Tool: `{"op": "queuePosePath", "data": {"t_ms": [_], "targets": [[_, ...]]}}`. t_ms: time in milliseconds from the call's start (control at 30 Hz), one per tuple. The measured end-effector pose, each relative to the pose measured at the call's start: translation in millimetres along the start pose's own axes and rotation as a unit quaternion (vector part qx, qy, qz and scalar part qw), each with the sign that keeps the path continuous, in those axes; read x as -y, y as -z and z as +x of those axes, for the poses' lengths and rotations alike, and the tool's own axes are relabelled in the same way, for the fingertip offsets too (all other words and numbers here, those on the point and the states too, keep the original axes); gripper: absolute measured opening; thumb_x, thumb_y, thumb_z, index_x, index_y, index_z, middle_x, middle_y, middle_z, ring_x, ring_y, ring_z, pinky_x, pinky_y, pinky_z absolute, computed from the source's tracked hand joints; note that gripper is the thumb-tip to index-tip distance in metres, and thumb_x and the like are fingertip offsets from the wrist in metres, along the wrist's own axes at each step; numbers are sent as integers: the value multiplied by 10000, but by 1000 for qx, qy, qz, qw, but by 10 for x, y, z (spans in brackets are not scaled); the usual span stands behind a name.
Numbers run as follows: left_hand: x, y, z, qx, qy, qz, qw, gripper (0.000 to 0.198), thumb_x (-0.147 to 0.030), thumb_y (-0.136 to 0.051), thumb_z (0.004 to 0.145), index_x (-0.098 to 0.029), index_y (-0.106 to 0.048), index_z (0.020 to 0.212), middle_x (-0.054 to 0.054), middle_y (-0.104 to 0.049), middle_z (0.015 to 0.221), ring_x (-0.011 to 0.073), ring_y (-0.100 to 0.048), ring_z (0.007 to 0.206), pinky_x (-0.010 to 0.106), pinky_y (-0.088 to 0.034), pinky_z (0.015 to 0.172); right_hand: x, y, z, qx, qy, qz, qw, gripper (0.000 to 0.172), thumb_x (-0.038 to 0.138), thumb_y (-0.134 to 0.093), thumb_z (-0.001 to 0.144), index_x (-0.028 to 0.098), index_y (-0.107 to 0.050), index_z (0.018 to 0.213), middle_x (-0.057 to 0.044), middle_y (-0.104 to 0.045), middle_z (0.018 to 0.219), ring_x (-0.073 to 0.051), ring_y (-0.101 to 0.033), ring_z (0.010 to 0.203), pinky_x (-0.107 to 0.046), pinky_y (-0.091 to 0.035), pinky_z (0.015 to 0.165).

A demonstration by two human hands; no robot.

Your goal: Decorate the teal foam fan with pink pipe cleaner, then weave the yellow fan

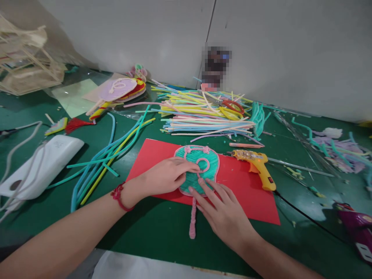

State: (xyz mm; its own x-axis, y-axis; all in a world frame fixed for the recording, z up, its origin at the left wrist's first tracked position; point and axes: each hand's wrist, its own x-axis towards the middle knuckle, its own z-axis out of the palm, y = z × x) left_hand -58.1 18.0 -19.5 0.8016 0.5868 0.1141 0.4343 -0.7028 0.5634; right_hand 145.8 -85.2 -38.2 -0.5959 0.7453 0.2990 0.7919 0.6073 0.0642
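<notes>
A round fan (189, 182) of teal pipe cleaner, edged in pink, lies flat on a red sheet (250, 201). Its twisted pink handle (192, 221) reaches over the sheet's near edge. Two small pink bows sit at the fan's top. On its face a pink pipe cleaner (208, 164) curls into a loop. My left hand (171, 174) pinches the lower end of that loop between thumb and forefinger. My right hand (223, 207) rests with outstretched fingers on the fan's lower right, fingertips close to the pink pipe cleaner's tail.
An orange glue gun (260, 164) lies on the sheet's right side. Behind are piled pipe cleaners (200, 124) and scissors (232, 109). More blue and yellow strands (101, 162) and a white power bank (55, 162) lie left. A purple power strip (356, 228) sits right.
</notes>
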Motion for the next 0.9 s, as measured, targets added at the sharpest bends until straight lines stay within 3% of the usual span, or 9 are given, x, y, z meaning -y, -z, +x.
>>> {"op": "queuePosePath", "data": {"t_ms": [200, 400, 700, 900], "targets": [[-16, 6, 10, -5, -4, -1, 1000, 407, -51, -388, 829, -206, -561, 1164, 10, -642, 1177, 151, -562, 1118, 316, -423, 998, -9, 16, 23, -9, -3, 18, 1000, 371, 213, -460, 906, 231, -540, 1268, -60, -579, 1281, -242, -508, 1135, -380, -398, 891], [-14, 8, 2, -1, 0, 1, 1000, 410, -50, -387, 829, -208, -552, 1169, 6, -636, 1188, 152, -563, 1115, 318, -433, 987, -29, 38, 35, 4, -72, 133, 989, 344, 262, -447, 918, 226, -540, 1248, -70, -593, 1240, -212, -510, 1139, -371, -430, 901], [-24, 27, 9, 7, 7, -8, 1000, 419, -40, -391, 822, -217, -551, 1166, -1, -632, 1193, 147, -557, 1122, 309, -423, 994, -105, 28, 30, 22, -169, 302, 938, 316, 260, -440, 920, 234, -484, 1232, -57, -601, 1198, -199, -519, 1135, -368, -463, 931], [-12, 11, 10, 2, 1, -10, 1000, 411, -36, -397, 825, -207, -555, 1162, -1, -633, 1189, 144, -556, 1117, 305, -418, 999, -127, 56, 38, 21, -224, 337, 914, 264, 269, -453, 912, 257, -535, 1163, -56, -631, 1140, -195, -567, 1085, -352, -527, 865]]}}
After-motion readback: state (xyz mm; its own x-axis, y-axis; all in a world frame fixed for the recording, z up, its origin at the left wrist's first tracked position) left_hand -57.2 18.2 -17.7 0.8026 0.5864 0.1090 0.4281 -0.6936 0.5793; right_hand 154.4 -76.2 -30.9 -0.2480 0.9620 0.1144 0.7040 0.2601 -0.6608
